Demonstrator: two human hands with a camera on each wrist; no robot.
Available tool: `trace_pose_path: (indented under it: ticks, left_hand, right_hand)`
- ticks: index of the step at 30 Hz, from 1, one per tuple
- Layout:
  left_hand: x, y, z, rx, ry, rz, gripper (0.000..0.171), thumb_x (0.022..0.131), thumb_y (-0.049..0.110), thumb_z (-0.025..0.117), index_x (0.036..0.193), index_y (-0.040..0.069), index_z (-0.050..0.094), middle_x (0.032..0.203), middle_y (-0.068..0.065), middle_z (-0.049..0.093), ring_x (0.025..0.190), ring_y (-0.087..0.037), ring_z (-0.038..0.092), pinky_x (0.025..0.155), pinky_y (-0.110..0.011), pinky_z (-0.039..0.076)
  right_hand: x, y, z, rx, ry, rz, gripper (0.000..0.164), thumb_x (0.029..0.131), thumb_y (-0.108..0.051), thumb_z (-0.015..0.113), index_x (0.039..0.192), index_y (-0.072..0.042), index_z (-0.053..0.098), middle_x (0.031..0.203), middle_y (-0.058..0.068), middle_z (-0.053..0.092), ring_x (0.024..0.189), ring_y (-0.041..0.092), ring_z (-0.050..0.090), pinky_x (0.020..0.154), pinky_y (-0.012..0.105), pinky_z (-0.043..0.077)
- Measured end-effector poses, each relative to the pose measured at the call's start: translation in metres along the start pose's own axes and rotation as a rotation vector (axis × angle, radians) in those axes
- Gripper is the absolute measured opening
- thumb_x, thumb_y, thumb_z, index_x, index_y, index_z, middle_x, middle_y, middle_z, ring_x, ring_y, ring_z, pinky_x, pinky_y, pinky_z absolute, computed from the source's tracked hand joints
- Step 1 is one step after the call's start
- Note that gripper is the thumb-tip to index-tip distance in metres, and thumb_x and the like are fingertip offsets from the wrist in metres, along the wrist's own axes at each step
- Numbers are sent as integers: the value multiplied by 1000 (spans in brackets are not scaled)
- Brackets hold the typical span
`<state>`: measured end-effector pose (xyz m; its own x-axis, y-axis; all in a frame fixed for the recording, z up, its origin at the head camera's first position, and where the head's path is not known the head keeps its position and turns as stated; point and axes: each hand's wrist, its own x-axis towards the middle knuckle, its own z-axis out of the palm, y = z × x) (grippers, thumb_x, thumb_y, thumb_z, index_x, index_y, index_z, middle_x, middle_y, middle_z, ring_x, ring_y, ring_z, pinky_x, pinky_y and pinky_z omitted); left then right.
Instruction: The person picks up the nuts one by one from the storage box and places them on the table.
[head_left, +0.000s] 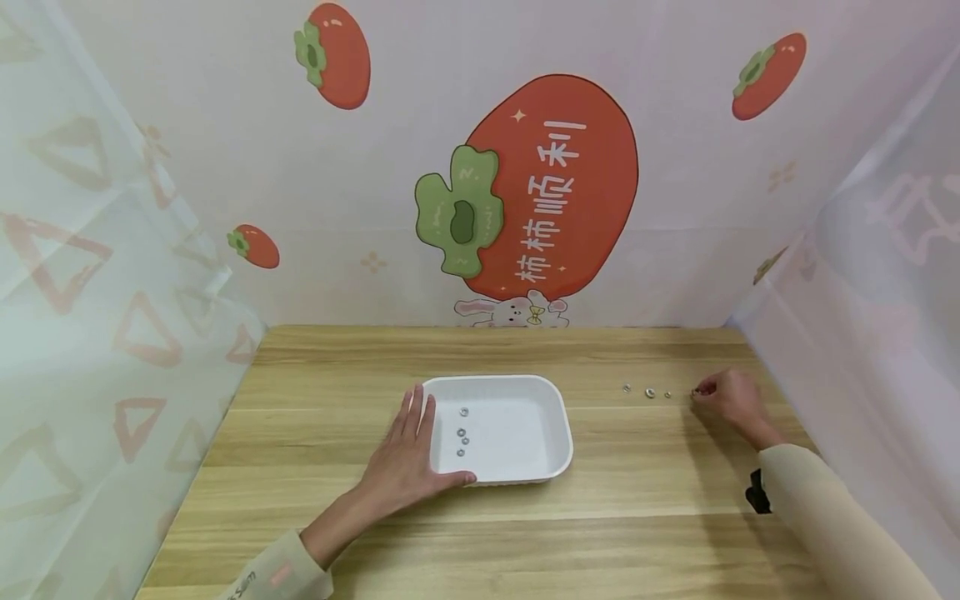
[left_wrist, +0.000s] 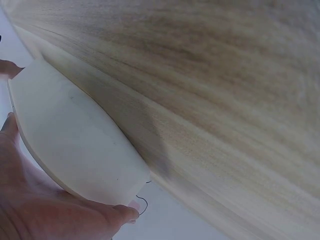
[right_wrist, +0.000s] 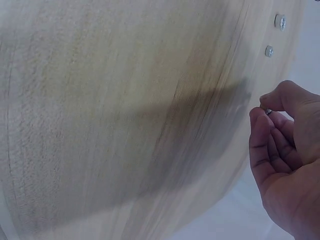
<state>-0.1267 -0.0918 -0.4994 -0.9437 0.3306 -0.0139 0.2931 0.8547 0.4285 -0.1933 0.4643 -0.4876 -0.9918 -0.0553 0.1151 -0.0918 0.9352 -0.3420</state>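
A white tray (head_left: 502, 429) sits on the wooden table. My left hand (head_left: 401, 458) lies along its left side with fingers fairly straight, the thumb reaching along the front rim. From the left wrist view, that hand (left_wrist: 50, 210) touches the rim around the tray's outer wall (left_wrist: 75, 135). Farther right, my right hand (head_left: 735, 404) pinches a small metal piece (right_wrist: 268, 112) between thumb and forefinger, mostly hidden. Near these fingers are a small metal ring (head_left: 667, 395) and a larger metal ring (head_left: 650, 392). Several small metal rings (head_left: 461, 432) lie in the tray's left part.
Left of the larger ring lies another small metal ring (head_left: 627, 388). The wooden table (head_left: 525, 542) is enclosed by a printed back curtain (head_left: 375, 192) and pale side curtains (head_left: 97, 333).
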Motion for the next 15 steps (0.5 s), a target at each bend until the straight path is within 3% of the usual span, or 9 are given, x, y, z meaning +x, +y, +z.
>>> trace_pose_path:
  ticks: [15]
  left_hand:
    - [-1, 1, 0, 11, -3, -4, 138, 77, 82, 74, 167, -5, 16, 176, -23, 3, 163, -40, 3, 128, -57, 25]
  right_hand:
    - [2, -2, 4, -60, -54, 0, 13, 83, -6, 75, 83, 6, 79, 81, 21, 76, 74, 39, 72, 67, 55, 58]
